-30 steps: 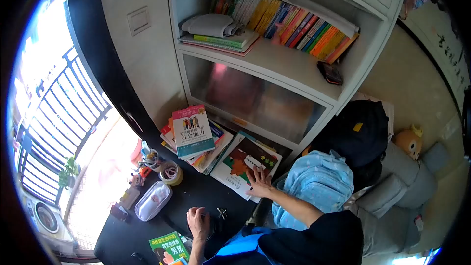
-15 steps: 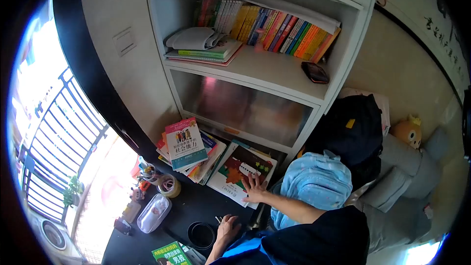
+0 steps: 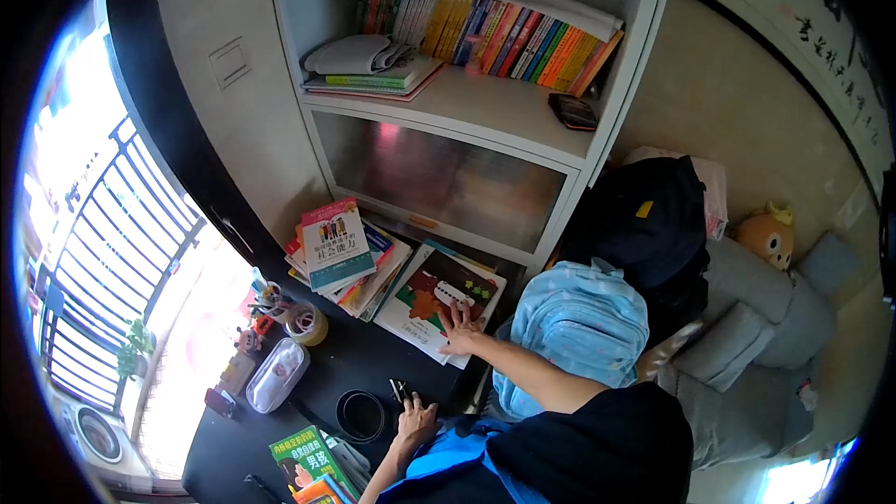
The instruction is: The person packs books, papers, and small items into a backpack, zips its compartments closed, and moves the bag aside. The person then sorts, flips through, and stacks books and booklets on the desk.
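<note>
My right hand (image 3: 457,329) lies with fingers spread on the lower right of a picture book (image 3: 420,325) with a brown and green cover, on top of a stack. My left hand (image 3: 417,418) rests on the dark desk (image 3: 350,369), fingers apart, its fingertips close to small metallic items (image 3: 399,390). Left of that hand stands a round black container (image 3: 360,415). A green book (image 3: 303,457) lies at the desk's near edge, with others beside it. The pink and white book (image 3: 336,245) tops another pile beside the picture book.
A pencil case (image 3: 277,375), a tape roll (image 3: 306,324) and a pen holder (image 3: 269,299) are on the desk's left. The bookshelf (image 3: 448,117) rises behind. A light blue backpack (image 3: 579,327) and a black bag (image 3: 644,224) stand right, before a grey sofa (image 3: 723,345).
My left hand has moved right, away from the black container, towards the small metallic items. My right hand stays on the picture book. The camera view has shifted.
</note>
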A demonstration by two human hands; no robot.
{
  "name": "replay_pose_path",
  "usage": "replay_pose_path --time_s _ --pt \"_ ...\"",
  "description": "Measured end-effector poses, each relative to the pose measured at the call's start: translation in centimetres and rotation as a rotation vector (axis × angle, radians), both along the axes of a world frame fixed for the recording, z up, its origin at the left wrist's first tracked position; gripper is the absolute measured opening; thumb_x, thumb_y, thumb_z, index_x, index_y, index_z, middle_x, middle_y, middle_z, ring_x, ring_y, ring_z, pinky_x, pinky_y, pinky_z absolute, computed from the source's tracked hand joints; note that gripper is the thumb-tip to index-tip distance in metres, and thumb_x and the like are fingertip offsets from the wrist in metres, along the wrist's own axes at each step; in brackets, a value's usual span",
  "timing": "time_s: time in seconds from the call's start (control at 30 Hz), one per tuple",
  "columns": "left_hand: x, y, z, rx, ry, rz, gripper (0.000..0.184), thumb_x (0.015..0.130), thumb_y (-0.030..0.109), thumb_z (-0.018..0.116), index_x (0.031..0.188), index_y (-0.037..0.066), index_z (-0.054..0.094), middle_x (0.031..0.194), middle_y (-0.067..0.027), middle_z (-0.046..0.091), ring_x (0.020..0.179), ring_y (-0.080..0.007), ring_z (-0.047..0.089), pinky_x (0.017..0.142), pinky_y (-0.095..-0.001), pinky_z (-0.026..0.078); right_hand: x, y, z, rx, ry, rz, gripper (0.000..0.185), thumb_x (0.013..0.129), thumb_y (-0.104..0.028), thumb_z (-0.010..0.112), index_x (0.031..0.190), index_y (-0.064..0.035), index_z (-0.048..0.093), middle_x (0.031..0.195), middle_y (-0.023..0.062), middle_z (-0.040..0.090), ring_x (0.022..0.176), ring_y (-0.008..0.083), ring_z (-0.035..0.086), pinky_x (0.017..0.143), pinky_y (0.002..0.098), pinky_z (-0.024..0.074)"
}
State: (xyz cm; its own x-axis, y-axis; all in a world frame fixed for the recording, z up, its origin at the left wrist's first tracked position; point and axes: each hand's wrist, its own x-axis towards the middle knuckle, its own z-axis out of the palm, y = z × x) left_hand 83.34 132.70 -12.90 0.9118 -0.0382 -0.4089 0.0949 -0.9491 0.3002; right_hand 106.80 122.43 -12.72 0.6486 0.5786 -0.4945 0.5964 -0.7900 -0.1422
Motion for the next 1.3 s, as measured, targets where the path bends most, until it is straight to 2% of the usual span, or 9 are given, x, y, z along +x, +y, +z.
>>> replay_pose_path --time_s 0.17,0.23,0.3,0.4,0.53,0.6,0.8,0.97,1.3 --pt "0.3 0.2 -2.3 -0.001 -0.032 0.002 0.05 0.071 0.042 0.07 0.114 0.019 0.057 0.134 -0.0368 0.031 0.122 -0.0537 0.034 0.087 -0.0537 0.046 0.1 0.0 -2.0 -0.004 -0.156 0.054 0.111 0.073 -0.065 0.058 0.145 -0.0147 -0.011 0.15 0.0236 -0.007 0.134 0.0502 -0.005 0.103 0.0678 0.0091" --pt "0.6 0.3 -2.4 0.048 -0.018 -0.032 0.051 0.076 0.049 0.062 0.118 0.02 0.056 0.131 -0.0358 0.036 0.116 -0.0504 0.043 0.087 -0.0517 0.047 0.4 -0.1 -2.6 0.056 -0.17 0.088 0.113 0.071 -0.064 0.061 0.146 -0.0124 -0.005 0.149 0.0271 -0.004 0.132 0.0554 -0.001 0.107 0.0609 0.0118" --pt "0.8 0.6 -3.2 0.055 -0.049 -0.039 0.054 0.075 0.055 0.059 0.117 0.022 0.057 0.12 -0.0309 0.048 0.108 -0.0474 0.05 0.085 -0.0502 0.048 0.6 0.1 -2.0 0.018 -0.133 0.077 0.113 0.069 -0.064 0.063 0.147 -0.0144 -0.003 0.149 0.0256 -0.003 0.131 0.056 0.001 0.102 0.0652 0.0207" --pt "1.3 0.6 -1.9 0.013 0.014 -0.025 0.055 0.074 0.058 0.06 0.117 0.024 0.057 0.113 -0.0261 0.052 0.105 -0.0442 0.052 0.085 -0.0496 0.047 0.9 0.2 0.2 -0.054 -0.097 0.072 0.111 0.069 -0.063 0.064 0.147 -0.0166 -0.001 0.15 0.0227 -0.002 0.132 0.0554 0.001 0.101 0.0666 0.0206" --pt "1.2 0.3 -2.3 0.007 0.016 -0.046 0.054 0.074 0.058 0.06 0.117 0.025 0.057 0.113 -0.0276 0.051 0.105 -0.0458 0.052 0.085 -0.0498 0.047 3.5 -0.4 0.6 -0.033 0.008 0.186 0.096 0.076 -0.055 0.061 0.147 -0.0159 0.008 0.147 0.0253 0.01 0.132 0.0489 0.017 0.106 0.0539 0.0233" --pt "1.4 0.0 -2.1 0.054 0.047 -0.042 0.054 0.074 0.057 0.061 0.119 0.028 0.056 0.115 -0.0298 0.05 0.106 -0.0479 0.05 0.086 -0.0502 0.046 3.0 -1.2 3.7 0.169 -0.019 0.217 0.08 0.079 -0.04 0.062 0.143 -0.0091 0.024 0.143 0.0269 0.023 0.13 0.0431 0.027 0.106 0.0457 0.0284" --pt "0.2 0.0 -1.3 0.052 -0.018 -0.06 0.049 0.075 0.049 0.063 0.117 0.025 0.058 0.128 -0.0361 0.038 0.115 -0.0527 0.042 0.09 -0.0515 0.044 3.1 -1.9 13.1 0.589 -0.297 0.507 0.058 0.08 -0.031 0.064 0.127 -0.0012 0.048 0.133 0.0256 0.042 0.125 0.0383 0.039 0.106 0.0416 0.0307" --pt "0.5 0.2 -0.2 -0.013 0.046 -0.048 0.044 0.075 0.044 0.063 0.111 0.019 0.061 0.13 -0.0385 0.036 0.116 -0.0537 0.041 0.091 -0.0515 0.044 2.5 -3.9 20.5 0.588 -0.501 0.524 0.051 0.079 -0.03 0.065 0.121 -0.0035 0.054 0.132 0.0203 0.045 0.126 0.0333 0.039 0.104 0.0425 0.0325" --pt "0.8 0.0 -2.3 0.063 -0.002 -0.085 0.049 0.073 0.051 0.064 0.11 0.019 0.061 0.121 -0.0343 0.044 0.111 -0.0492 0.047 0.088 -0.0509 0.045 4.9 -7.7 26.1 0.533 -0.652 0.469 0.045 0.079 -0.031 0.066 0.116 -0.0058 0.059 0.132 0.0153 0.047 0.127 0.0305 0.038 0.102 0.0497 0.0326"
